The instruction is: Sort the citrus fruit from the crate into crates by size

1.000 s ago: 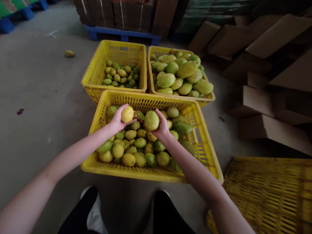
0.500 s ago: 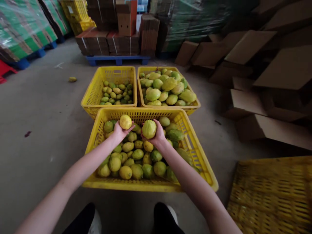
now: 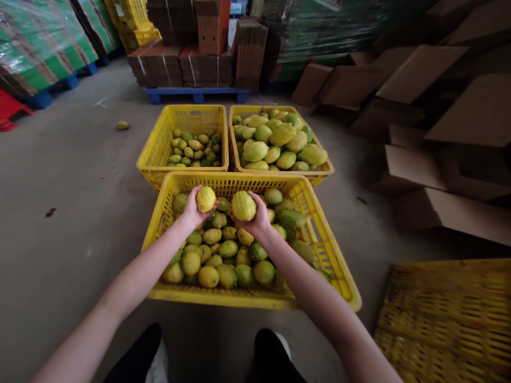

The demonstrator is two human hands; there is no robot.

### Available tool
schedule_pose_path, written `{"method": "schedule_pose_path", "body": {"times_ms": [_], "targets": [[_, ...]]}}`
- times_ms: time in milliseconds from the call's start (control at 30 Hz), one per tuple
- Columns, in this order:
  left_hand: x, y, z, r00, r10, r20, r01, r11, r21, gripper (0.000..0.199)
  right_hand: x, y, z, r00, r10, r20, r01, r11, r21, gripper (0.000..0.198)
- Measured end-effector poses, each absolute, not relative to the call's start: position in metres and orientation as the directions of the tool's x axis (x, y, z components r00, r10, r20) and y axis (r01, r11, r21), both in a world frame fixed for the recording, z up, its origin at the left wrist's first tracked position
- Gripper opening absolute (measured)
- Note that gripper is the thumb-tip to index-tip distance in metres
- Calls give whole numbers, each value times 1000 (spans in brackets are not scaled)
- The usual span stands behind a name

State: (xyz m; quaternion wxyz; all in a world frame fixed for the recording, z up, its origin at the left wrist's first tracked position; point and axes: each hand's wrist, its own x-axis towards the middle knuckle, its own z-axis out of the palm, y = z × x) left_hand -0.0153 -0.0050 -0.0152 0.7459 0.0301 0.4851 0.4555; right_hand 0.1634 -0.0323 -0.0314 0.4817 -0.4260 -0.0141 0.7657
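Observation:
Over the far part of the near yellow crate [image 3: 255, 302], my left hand [image 3: 192, 211] is closed around a small yellow papaya [image 3: 206, 199]. Beside it, my right hand [image 3: 258, 219] grips a larger yellow-green papaya [image 3: 244, 206] from its right side and below. Many green and yellow papayas [image 3: 228, 249] lie loose in the crate under both hands. Behind it on the left, a yellow crate [image 3: 149, 151] holds small fruits [image 3: 195, 144]. To its right, another yellow crate [image 3: 235, 143] is heaped with large papayas [image 3: 283, 134].
One fruit [image 3: 122, 125] lies on the floor at left. Flattened and open cardboard boxes [image 3: 415, 165] crowd the right side, with stacked yellow crates [image 3: 447, 319] at lower right. A blue pallet [image 3: 197, 96] with bundled cardboard [image 3: 159, 65] stands behind the crates.
The fingers of my left hand have closed further around the small papaya. My right hand has turned its papaya slightly. The whole view has shifted a little.

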Motion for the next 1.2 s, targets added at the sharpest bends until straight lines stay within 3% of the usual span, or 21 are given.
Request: {"method": "schedule_pose_path", "body": {"times_ms": [333,433,600,733,900,1033,1200], "targets": [[-14,-7,-19,319,699,-640,-636,658,402,41,154,-31,-37,-114,763,-636,-711,-510,-484,20],[-18,-6,-17,288,724,-626,-673,618,406,43,155,-34,-41,-116,748,-654,-688,-535,-490,24],[-17,-1,-23,242,748,-618,-725,562,397,48,152,-38,-54,-106,748,-655,-693,-528,-491,13],[-11,1,-29,203,754,-624,-732,540,415,48,145,-41,-62,-80,699,-711,-714,-538,-449,21],[-13,-2,-31,198,746,-635,-797,500,339,46,147,-42,-56,56,664,-746,-783,-434,-445,18],[-20,-6,-27,220,752,-622,-812,494,310,43,148,-41,-45,21,663,-748,-821,-416,-392,17],[-19,-5,-25,171,718,-675,-815,488,313,42,148,-40,-42,94,603,-793,-852,-363,-376,21]]}}
